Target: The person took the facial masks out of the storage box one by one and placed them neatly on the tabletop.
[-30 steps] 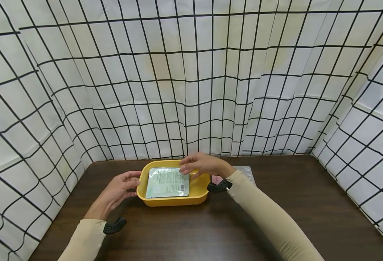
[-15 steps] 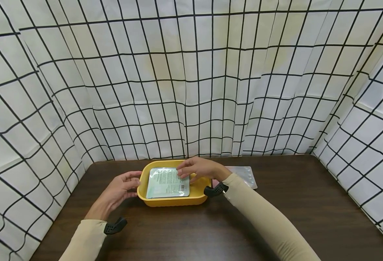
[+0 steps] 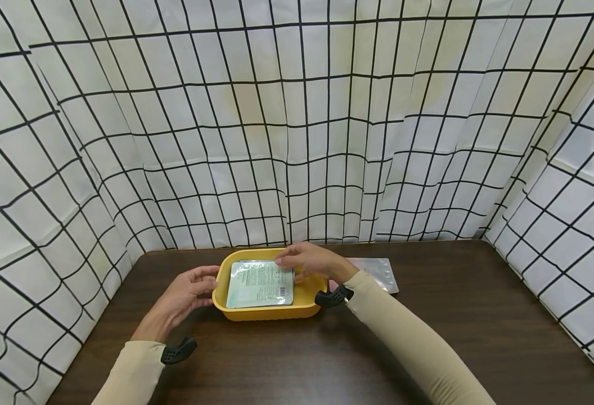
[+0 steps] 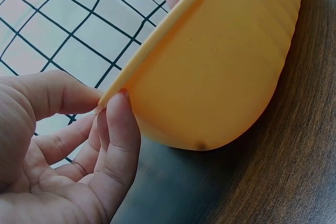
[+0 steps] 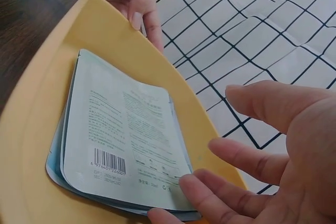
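A yellow plastic tray sits on the table with a stack of flat foil sachets lying inside. The top sachet is pale green, printed with small text and a barcode; edges of others show beneath it. At the tray's left end, my left hand pinches the rim between thumb and fingers, as the left wrist view shows close up. My right hand hovers over the tray's right side with fingers loosely spread, their tips right at the sachet's right edge. Nothing is held in it.
To the tray's right, partly hidden by my right wrist, lies a silver and pink foil sachet on the dark wooden table. White sheeting with a black grid stands behind and at both sides.
My right hand has shifted slightly left and down over the sachets, and more of the silver packet shows behind it. The left hand and tray have stayed almost still.
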Available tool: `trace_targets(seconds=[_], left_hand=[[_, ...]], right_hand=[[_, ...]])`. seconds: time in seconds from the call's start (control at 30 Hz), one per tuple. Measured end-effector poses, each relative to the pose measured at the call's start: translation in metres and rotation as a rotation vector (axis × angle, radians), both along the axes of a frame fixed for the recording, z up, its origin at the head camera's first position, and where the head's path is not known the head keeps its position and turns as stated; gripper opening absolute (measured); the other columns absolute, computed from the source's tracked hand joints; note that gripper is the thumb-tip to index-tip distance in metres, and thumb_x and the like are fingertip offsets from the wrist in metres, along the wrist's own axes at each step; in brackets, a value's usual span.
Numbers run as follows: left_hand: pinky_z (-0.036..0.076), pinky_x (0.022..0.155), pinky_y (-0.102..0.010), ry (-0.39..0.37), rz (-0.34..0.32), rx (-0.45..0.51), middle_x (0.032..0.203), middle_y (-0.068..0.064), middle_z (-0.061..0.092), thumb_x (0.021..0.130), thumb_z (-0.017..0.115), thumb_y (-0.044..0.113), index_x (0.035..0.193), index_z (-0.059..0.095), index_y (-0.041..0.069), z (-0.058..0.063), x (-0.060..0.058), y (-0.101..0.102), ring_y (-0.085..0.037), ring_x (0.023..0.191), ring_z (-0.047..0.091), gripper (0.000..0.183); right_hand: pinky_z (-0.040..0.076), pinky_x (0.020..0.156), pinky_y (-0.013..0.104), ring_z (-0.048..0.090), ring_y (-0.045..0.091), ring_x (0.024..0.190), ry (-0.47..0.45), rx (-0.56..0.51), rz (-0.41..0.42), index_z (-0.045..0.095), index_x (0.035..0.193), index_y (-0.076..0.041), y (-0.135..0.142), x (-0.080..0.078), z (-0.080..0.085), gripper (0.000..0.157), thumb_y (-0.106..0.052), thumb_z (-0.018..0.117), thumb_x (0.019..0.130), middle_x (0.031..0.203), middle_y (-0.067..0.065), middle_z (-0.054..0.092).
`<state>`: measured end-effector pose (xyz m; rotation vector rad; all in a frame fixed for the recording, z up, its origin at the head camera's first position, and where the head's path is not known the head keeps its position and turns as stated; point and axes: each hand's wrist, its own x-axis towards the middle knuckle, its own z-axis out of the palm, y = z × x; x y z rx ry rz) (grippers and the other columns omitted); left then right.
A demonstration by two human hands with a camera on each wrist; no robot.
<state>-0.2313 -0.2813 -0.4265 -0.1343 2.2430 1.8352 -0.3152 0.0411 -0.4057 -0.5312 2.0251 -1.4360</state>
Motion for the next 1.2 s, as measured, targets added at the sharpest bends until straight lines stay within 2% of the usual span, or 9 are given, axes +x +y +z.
trace_targets(seconds=[0.27,0.6,0.83,0.97,1.2], left_hand=[[0.059,0.082,-0.034,-0.006,0.008,-0.003,0.125,-0.015,0.061,0.1,0.062,0.015,0.153,0.039,0.004,0.0,0.0,0.0,-0.021,0.1,0.063,0.059],[0.059,0.081,-0.033,0.004,-0.002,0.002,0.13,-0.018,0.059,0.101,0.061,0.015,0.154,0.037,0.002,0.001,0.001,0.0,-0.021,0.1,0.062,0.06],[0.059,0.081,-0.034,-0.003,0.005,0.012,0.128,-0.016,0.06,0.101,0.06,0.014,0.153,0.037,0.003,0.0,0.0,0.0,-0.021,0.1,0.062,0.059],[0.059,0.081,-0.033,-0.002,0.002,0.013,0.128,-0.016,0.059,0.1,0.061,0.014,0.153,0.037,0.003,0.0,0.0,0.0,-0.02,0.1,0.062,0.059],[0.059,0.08,-0.033,-0.002,0.001,0.012,0.13,-0.018,0.058,0.101,0.061,0.014,0.154,0.036,0.002,-0.001,0.0,0.0,-0.021,0.1,0.062,0.06]], right_hand=[[0.056,0.095,0.044,0.059,0.029,0.119,0.011,0.036,-0.008,0.069,0.125,-0.014,-0.003,0.003,0.001,0.038,-0.037,0.071,0.095,0.13,0.008,0.063],[0.058,0.091,0.043,0.057,0.031,0.122,0.013,-0.019,-0.043,0.067,0.125,-0.011,-0.004,0.006,0.005,0.034,-0.031,0.069,0.097,0.127,0.006,0.061],[0.058,0.091,0.045,0.057,0.031,0.123,0.018,-0.068,-0.051,0.063,0.132,-0.005,-0.004,0.008,0.003,0.036,-0.025,0.061,0.102,0.134,0.008,0.057],[0.057,0.093,0.047,0.055,0.035,0.126,-0.02,-0.127,-0.107,0.062,0.132,-0.005,-0.004,0.01,0.002,0.032,-0.02,0.058,0.104,0.139,0.01,0.054],[0.057,0.092,0.047,0.055,0.035,0.124,-0.1,-0.221,-0.273,0.059,0.13,-0.001,-0.006,0.015,0.002,0.03,-0.012,0.06,0.102,0.137,0.015,0.053]])
